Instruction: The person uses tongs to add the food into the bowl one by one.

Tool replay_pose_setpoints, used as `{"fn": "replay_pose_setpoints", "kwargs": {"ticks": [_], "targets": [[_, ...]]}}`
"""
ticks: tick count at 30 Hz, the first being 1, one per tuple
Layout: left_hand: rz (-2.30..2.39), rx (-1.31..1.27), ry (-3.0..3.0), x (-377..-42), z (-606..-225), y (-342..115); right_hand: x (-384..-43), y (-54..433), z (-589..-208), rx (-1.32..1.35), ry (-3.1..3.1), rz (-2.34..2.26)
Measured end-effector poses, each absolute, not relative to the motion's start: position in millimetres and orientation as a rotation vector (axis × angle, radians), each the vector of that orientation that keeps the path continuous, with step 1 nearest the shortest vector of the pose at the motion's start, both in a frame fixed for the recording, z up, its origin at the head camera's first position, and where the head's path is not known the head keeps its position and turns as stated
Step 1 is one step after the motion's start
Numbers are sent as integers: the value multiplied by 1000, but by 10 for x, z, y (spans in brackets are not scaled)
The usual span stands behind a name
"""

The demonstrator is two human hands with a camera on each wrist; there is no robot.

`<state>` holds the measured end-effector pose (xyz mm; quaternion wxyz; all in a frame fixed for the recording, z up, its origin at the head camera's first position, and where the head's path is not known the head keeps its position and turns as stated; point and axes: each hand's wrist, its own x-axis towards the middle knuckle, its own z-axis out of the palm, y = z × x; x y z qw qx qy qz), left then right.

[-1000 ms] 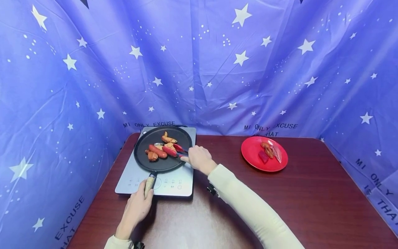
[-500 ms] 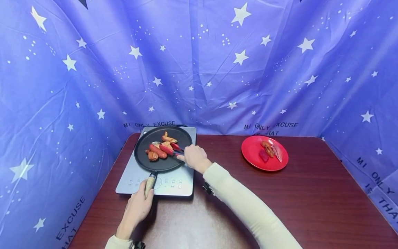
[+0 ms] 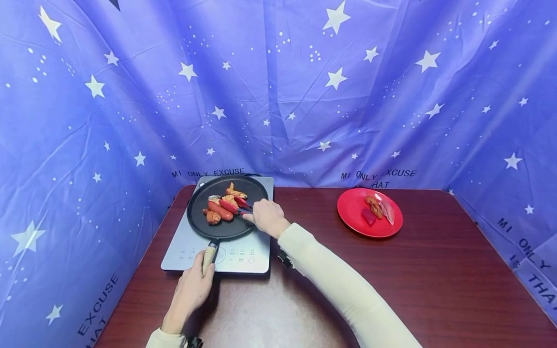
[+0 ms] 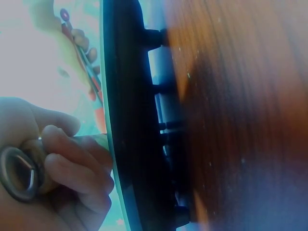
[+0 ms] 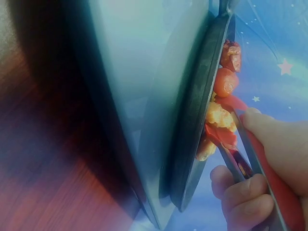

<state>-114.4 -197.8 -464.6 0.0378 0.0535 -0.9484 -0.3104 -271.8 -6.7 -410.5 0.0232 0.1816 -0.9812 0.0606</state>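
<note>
In the head view my left hand grips the pale handle of a round black frying pan; a metal ring shows at the handle's end in the left wrist view. My right hand holds red-tipped tongs low over the pan. Their tips lie either side of a golden, crumbly food chunk, apparently touching it. Around it are a red sausage, a browned meat piece, a chicken wing and a partly hidden silvery piece.
Under the pan is a flat silver induction cooktop with touch controls. A red plate with several food pieces stands to the right on the dark wooden table. Blue star-patterned curtains enclose the table's back and sides.
My right hand has moved left with the tongs, and the golden chunk and silvery piece have shifted left in the pan. My left hand stays on the handle.
</note>
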Motion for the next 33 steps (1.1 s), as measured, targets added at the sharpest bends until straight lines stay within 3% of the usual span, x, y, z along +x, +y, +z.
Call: {"fn": "replay_pose_setpoints", "kwargs": {"ticks": [33], "targets": [[-940,180,-2908,-1164,-4651,-1980,-2804,-160,-4099,507,-3077,227]]}}
